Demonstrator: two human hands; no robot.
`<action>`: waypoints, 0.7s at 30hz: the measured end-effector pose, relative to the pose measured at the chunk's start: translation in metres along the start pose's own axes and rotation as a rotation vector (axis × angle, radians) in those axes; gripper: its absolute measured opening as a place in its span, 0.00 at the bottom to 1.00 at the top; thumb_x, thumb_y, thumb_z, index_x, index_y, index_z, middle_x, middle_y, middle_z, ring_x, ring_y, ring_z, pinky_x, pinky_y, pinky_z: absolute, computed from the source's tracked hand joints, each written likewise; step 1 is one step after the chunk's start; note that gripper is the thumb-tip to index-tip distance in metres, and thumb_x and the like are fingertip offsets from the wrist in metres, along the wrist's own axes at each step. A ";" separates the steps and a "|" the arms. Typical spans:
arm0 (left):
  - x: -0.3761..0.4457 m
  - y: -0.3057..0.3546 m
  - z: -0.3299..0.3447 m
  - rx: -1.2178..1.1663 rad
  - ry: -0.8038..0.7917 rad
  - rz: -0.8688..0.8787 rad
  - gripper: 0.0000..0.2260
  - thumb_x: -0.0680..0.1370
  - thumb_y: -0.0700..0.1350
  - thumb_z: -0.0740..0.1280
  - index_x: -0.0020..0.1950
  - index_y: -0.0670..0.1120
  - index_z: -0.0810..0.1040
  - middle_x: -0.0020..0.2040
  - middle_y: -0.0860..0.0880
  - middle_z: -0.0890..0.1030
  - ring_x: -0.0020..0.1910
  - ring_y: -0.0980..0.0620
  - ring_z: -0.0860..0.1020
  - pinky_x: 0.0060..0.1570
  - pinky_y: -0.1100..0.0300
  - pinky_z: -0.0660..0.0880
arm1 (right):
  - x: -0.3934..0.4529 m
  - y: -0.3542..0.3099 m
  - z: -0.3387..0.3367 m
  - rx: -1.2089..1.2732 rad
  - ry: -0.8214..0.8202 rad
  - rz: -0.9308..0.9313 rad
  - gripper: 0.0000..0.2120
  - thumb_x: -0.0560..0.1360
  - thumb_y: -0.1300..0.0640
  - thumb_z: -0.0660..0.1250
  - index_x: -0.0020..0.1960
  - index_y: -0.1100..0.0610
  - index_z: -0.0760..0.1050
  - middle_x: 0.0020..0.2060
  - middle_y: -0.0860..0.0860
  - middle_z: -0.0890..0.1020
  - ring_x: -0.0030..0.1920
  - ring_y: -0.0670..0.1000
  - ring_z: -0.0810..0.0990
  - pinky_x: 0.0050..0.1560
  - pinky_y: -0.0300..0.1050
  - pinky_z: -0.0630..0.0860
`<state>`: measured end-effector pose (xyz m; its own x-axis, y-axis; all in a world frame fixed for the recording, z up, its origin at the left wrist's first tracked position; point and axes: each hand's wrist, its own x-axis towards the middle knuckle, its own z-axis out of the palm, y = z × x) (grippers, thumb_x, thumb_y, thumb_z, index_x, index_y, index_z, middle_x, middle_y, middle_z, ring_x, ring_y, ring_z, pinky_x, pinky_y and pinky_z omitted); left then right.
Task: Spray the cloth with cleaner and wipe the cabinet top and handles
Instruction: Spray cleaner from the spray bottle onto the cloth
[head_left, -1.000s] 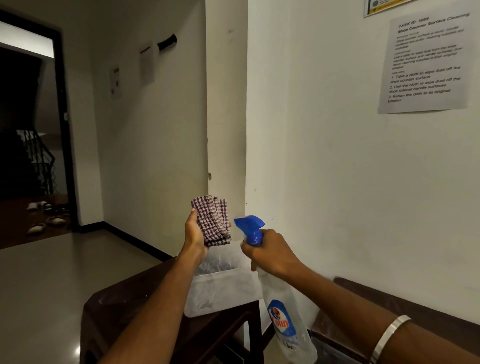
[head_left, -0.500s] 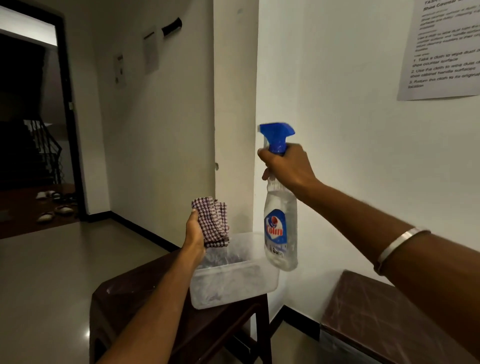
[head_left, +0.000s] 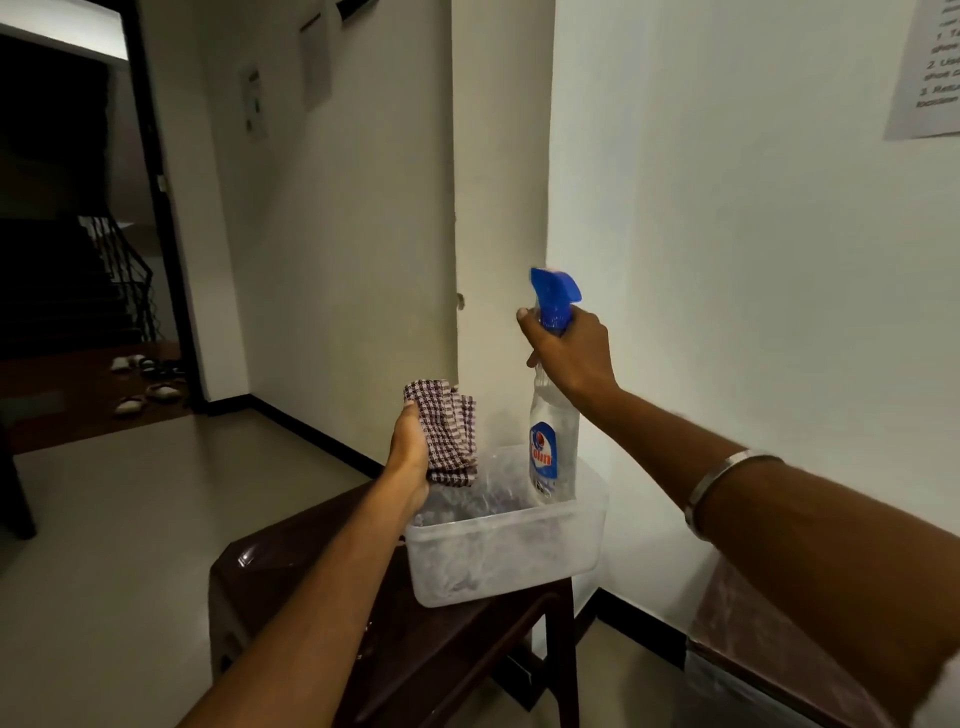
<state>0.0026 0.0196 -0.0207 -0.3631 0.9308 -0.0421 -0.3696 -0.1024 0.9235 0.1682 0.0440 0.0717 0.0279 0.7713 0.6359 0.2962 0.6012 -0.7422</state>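
The right hand (head_left: 569, 351) is wrapped around the neck of the bottle (head_left: 551, 441), fingers closed just under its blue trigger head (head_left: 555, 293), which points left. The bottle hangs upright from that grip, clear, with a blue label, and its base sits over the far right corner of the tub (head_left: 506, 551); whether it touches the tub's inside cannot be told. A metal bangle (head_left: 724, 486) circles the right forearm.

The left hand (head_left: 410, 452) is clamped on the cloth (head_left: 447, 434), a folded checked piece in dark red and white, held upright with the thumb on its near face. The cloth is above the tub's left rim, lower than the trigger head and left of the bottle, apart from it.

The tub is a translucent plastic box standing at the far right end of the stool (head_left: 395, 623), a dark brown glossy stool. Some crumpled dark material shows through the tub's wall, too blurred to name.

Right of the tub, low at the frame edge, is the dark wooden cabinet top (head_left: 769, 629), set against the white wall (head_left: 753, 260). High on the wall, right of the tub, hangs a printed sheet (head_left: 930, 78), cut by the frame edge. Far left of the tub an open doorway (head_left: 78, 234) shows a dark stair rail and several shoes (head_left: 148, 379) on the floor.
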 end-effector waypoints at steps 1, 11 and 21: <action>0.003 -0.001 -0.002 0.005 0.014 -0.004 0.23 0.83 0.54 0.48 0.60 0.42 0.77 0.49 0.43 0.82 0.46 0.45 0.80 0.45 0.53 0.78 | -0.002 0.011 0.005 -0.010 -0.017 0.013 0.16 0.77 0.48 0.66 0.54 0.61 0.75 0.41 0.59 0.82 0.31 0.45 0.79 0.29 0.25 0.70; 0.009 -0.006 -0.015 -0.024 0.137 -0.014 0.22 0.82 0.54 0.49 0.55 0.43 0.78 0.49 0.42 0.83 0.45 0.44 0.81 0.47 0.50 0.79 | 0.009 0.064 0.041 0.038 -0.156 0.072 0.23 0.75 0.43 0.66 0.61 0.59 0.73 0.51 0.55 0.82 0.37 0.46 0.82 0.39 0.34 0.74; 0.003 -0.006 -0.017 0.031 0.260 0.010 0.23 0.78 0.58 0.50 0.57 0.48 0.79 0.50 0.45 0.83 0.48 0.43 0.82 0.52 0.45 0.79 | 0.016 0.058 0.070 0.069 -0.377 0.018 0.18 0.76 0.44 0.65 0.57 0.57 0.70 0.43 0.56 0.80 0.41 0.49 0.81 0.49 0.43 0.77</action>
<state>-0.0107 0.0167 -0.0323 -0.5758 0.8079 -0.1254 -0.3396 -0.0968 0.9356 0.1192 0.1061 0.0238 -0.3247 0.7966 0.5100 0.2334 0.5900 -0.7729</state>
